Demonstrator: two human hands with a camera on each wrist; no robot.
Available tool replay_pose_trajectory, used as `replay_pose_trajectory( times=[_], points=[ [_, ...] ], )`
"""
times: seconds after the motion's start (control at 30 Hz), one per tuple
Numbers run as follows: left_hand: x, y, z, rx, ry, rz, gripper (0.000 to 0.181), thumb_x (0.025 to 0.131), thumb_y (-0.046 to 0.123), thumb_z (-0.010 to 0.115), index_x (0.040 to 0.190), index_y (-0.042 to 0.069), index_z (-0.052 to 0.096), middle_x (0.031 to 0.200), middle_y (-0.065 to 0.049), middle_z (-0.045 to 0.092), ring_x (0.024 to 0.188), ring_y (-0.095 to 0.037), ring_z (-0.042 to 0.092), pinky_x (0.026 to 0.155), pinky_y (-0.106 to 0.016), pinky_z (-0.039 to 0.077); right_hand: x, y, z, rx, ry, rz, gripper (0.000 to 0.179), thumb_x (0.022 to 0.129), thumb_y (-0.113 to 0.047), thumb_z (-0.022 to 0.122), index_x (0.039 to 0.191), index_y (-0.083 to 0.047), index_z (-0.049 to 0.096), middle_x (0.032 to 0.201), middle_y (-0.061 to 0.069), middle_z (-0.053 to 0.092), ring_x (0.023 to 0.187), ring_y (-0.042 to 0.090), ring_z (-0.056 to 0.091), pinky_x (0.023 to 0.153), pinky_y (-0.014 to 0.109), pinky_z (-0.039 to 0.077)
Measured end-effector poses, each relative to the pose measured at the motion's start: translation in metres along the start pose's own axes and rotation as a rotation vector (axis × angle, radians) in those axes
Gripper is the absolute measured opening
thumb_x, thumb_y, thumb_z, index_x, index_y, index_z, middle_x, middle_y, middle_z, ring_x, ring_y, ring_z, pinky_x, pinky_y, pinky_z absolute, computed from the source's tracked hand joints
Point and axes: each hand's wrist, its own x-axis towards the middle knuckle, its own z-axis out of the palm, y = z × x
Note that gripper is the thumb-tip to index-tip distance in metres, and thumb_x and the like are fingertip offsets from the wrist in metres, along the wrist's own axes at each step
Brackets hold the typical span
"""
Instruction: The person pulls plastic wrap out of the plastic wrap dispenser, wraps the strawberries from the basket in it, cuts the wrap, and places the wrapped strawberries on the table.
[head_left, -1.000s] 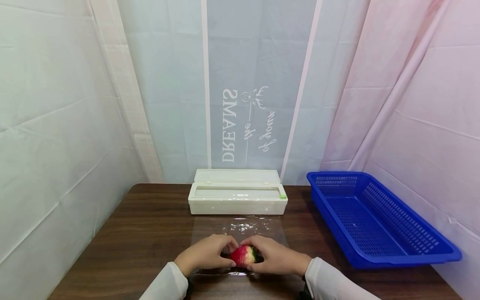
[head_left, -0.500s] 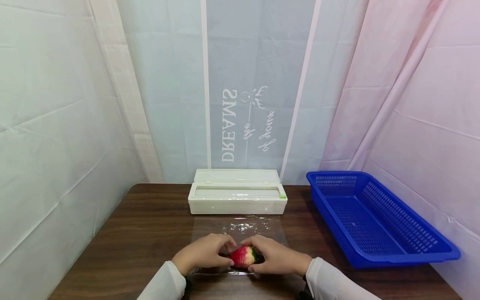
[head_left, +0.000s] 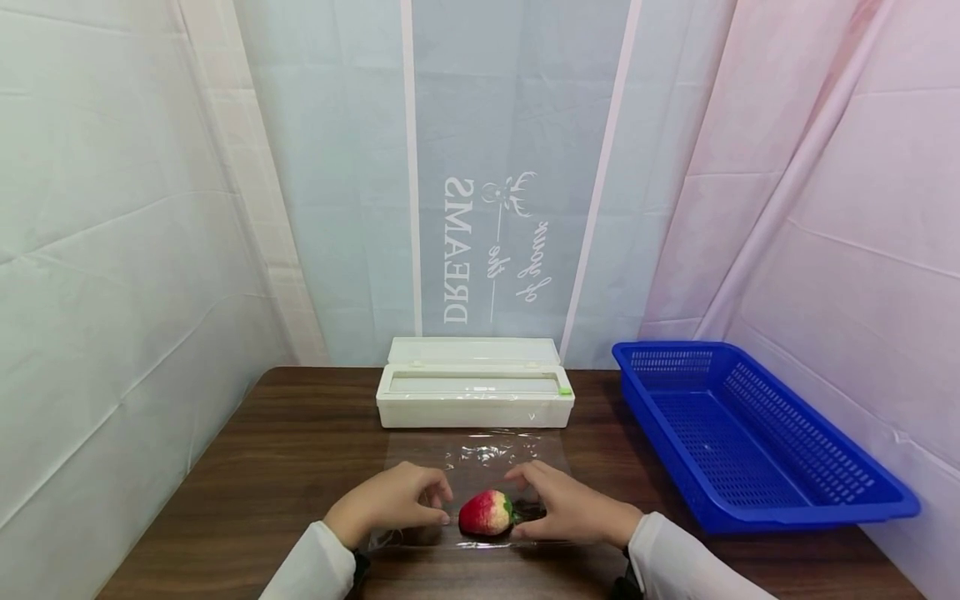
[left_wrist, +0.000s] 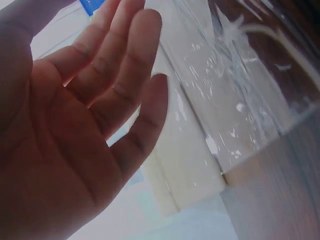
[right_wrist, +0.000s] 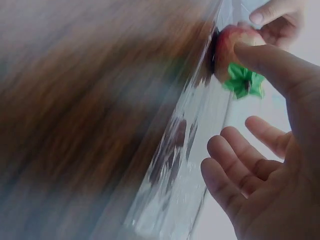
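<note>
A red and pale yellow strawberry (head_left: 486, 512) with a green leafy cap (right_wrist: 244, 81) lies on a sheet of clear plastic wrap (head_left: 480, 457) on the table. To its left my left hand (head_left: 396, 502) hovers with relaxed, slightly bent fingers and holds nothing. My right hand (head_left: 573, 506) is at the cap side, thumb and fingers spread apart, a gap between them and the fruit in the head view. In the left wrist view, the left palm and loose fingers (left_wrist: 107, 75) show with nothing in them.
Behind the wrap stands a white plastic-wrap dispenser box (head_left: 476, 410) with its lid raised; the sheet runs from it toward me. A blue perforated basket (head_left: 750, 521) sits at the right of the dark wooden table (head_left: 247, 492). Fabric curtains surround the table.
Both hands have let go of the strawberry and drawn apart, the left to the left, the right to the right. The strawberry stays on the wrap.
</note>
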Motion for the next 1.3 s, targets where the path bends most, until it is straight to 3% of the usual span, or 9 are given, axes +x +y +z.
replay_pose_trajectory(
  times=[0.2,0.4,0.53,0.67,0.87,1.0,1.3],
  points=[
    [-0.005,-0.003,-0.001,-0.025,-0.005,0.035,0.006,0.086,0.025,0.067,0.085,0.02,0.066,0.072,0.015,0.062,0.061,0.001,0.054,0.055,-0.019,0.05,-0.006,0.009,-0.006,0.0,0.012,0.0,0.055,0.076,-0.049,0.071,0.114,-0.013,0.053,0.102,0.002,0.056,0.088,0.012,0.053,0.075,0.03,0.051],
    [-0.007,-0.005,0.001,-0.036,-0.012,0.066,0.006,0.086,0.023,0.067,0.082,0.019,0.066,0.072,0.013,0.062,0.061,0.001,0.053,0.055,-0.019,0.05,-0.011,0.014,-0.007,-0.095,-0.014,-0.053,0.046,0.07,-0.056,0.073,0.095,-0.021,0.056,0.09,-0.006,0.053,0.083,0.009,0.048,0.071,0.024,0.047],
    [-0.007,-0.005,0.004,-0.096,-0.038,0.09,0.016,0.079,0.028,0.074,0.08,0.015,0.064,0.071,0.011,0.062,0.063,-0.001,0.056,0.056,-0.018,0.051,-0.013,0.014,-0.004,-0.162,-0.011,-0.109,0.049,0.066,-0.062,0.073,0.092,-0.023,0.056,0.086,-0.009,0.052,0.079,0.006,0.045,0.068,0.02,0.042],
    [-0.006,-0.005,0.007,-0.075,-0.035,0.12,0.028,0.071,0.033,0.08,0.08,0.012,0.063,0.072,0.006,0.062,0.065,-0.001,0.055,0.058,-0.017,0.051,-0.013,0.015,-0.003,-0.218,0.013,-0.146,0.05,0.063,-0.065,0.073,0.088,-0.025,0.056,0.082,-0.013,0.053,0.076,0.004,0.044,0.065,0.018,0.038],
    [-0.005,-0.003,0.009,0.0,-0.094,0.03,0.036,0.062,0.036,0.085,0.083,0.019,0.061,0.075,0.008,0.058,0.068,-0.004,0.053,0.058,-0.018,0.047,-0.012,0.016,-0.002,-0.228,-0.002,-0.16,0.045,0.064,-0.064,0.072,0.086,-0.027,0.057,0.081,-0.014,0.052,0.076,0.001,0.042,0.065,0.017,0.038],
    [-0.004,-0.003,0.012,0.035,-0.11,-0.007,0.033,0.064,0.031,0.085,0.083,0.02,0.061,0.074,0.009,0.056,0.067,-0.003,0.051,0.058,-0.019,0.046,-0.011,0.014,-0.004,-0.202,-0.039,-0.152,0.036,0.069,-0.059,0.072,0.084,-0.028,0.059,0.083,-0.013,0.051,0.077,0.003,0.043,0.066,0.017,0.038],
    [-0.001,-0.006,0.015,0.04,-0.094,0.023,0.014,0.074,0.02,0.077,0.075,0.018,0.063,0.065,0.014,0.055,0.06,0.003,0.049,0.054,-0.016,0.046,-0.01,0.016,-0.004,-0.159,-0.07,-0.166,0.019,0.078,-0.048,0.069,0.081,-0.031,0.062,0.082,-0.015,0.052,0.078,0.003,0.044,0.067,0.017,0.039]
  ],
)
